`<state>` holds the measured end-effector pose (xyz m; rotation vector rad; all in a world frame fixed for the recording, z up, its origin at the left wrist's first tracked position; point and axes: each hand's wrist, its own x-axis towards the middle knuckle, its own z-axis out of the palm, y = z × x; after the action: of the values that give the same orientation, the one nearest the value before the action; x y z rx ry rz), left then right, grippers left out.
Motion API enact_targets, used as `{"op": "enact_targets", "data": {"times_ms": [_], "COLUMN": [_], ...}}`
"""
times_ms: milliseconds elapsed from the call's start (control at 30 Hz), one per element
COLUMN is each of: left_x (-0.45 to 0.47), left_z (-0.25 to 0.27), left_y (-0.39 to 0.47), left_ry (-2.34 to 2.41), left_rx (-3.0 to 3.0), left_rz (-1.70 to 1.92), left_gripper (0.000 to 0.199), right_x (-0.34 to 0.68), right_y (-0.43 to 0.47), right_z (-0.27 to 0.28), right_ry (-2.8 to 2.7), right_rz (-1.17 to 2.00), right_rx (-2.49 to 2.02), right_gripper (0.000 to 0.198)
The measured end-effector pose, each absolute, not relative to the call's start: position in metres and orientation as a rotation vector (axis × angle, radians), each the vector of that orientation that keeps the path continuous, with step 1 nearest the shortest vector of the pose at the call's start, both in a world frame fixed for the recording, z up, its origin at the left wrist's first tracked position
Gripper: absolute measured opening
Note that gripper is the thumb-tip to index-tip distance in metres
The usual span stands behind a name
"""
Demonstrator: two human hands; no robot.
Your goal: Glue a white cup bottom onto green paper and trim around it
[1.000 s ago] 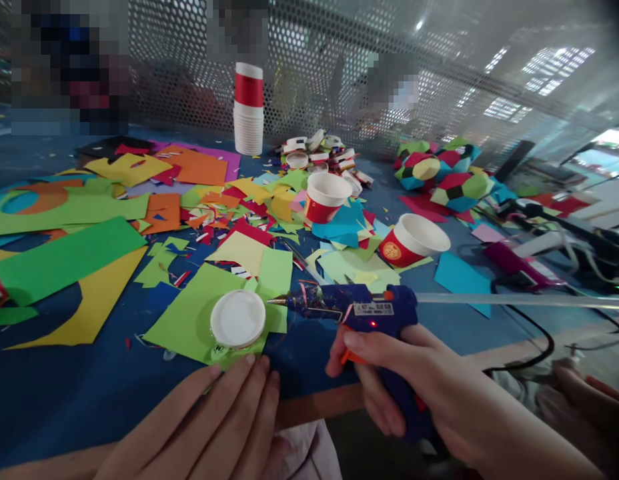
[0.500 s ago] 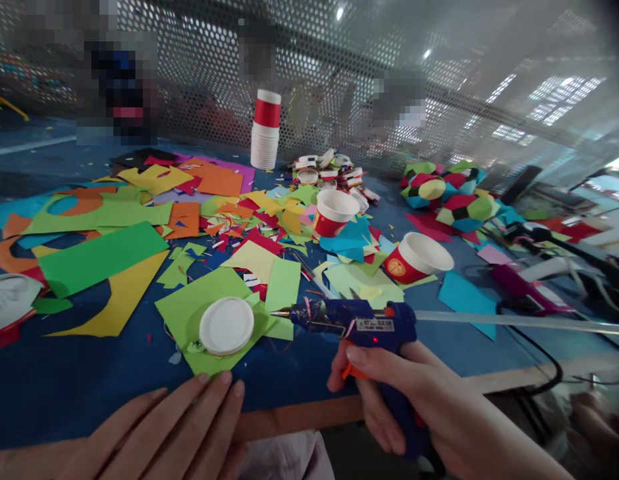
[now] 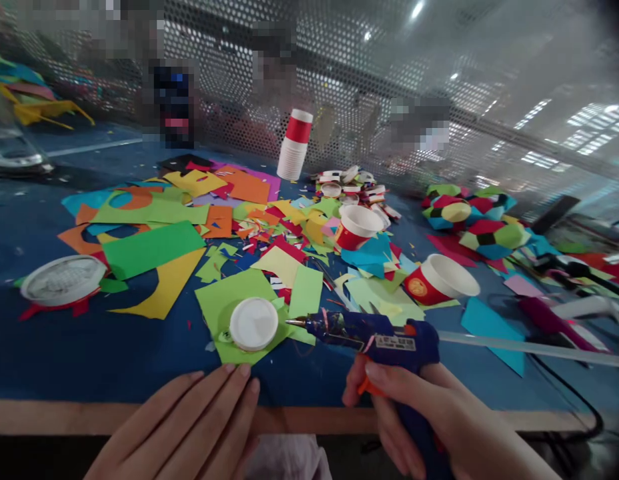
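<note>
My right hand [image 3: 404, 407] is wrapped round the handle of a dark blue hot glue gun [image 3: 359, 333], fingers at its orange trigger. A clear glue stick [image 3: 534, 348] runs out of the gun's back end. The metal nozzle points left, close to the right edge of a round white disc [image 3: 254, 323], which looks like a cut paper cup base. Under the disc lies a light green paper sheet [image 3: 214, 297]. My left hand [image 3: 189, 420] rests flat at the table's front edge, fingers stretched out, fingertips at the sheet's near corner.
Coloured paper scraps [image 3: 269, 227] cover the middle. Two red and white paper cups [image 3: 434, 280] lie tilted on the right, behind the gun. A cup stack [image 3: 294, 147] stands farther back. On the left sits a round decorated piece [image 3: 64, 280]; a black cord [image 3: 574, 393] hangs at right.
The view has swung left, so things appear farther right. The glue gun's nozzle stays close beside the white disc, and my left hand keeps its place at the sheet's near corner.
</note>
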<state>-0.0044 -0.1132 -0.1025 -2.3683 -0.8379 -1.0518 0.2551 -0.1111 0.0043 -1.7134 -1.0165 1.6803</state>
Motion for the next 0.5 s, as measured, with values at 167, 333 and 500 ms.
{"op": "enact_targets", "data": {"times_ms": [167,333,500], "left_x": [-0.012,-0.019,-0.021], "left_z": [-0.098,-0.094,-0.092], "left_y": [-0.115,-0.115,-0.114], "left_ry": [-0.911,-0.974,-0.976], "left_rx": [-2.361,-2.345,-2.385], "left_rz": [-1.041,-1.062,-1.04], "left_gripper": [0.017,0.02,0.022], "right_x": [0.252,0.251,0.245], "right_y": [-0.106,-0.105,-0.108], "right_z": [0.003,0.003,0.005], "right_ry": [-1.067,-1.138,-1.248], "right_rz": [1.767,1.74,1.666], "right_rx": [-1.722,-1.82,-1.949], "right_gripper": [0.047,0.048,0.052]}}
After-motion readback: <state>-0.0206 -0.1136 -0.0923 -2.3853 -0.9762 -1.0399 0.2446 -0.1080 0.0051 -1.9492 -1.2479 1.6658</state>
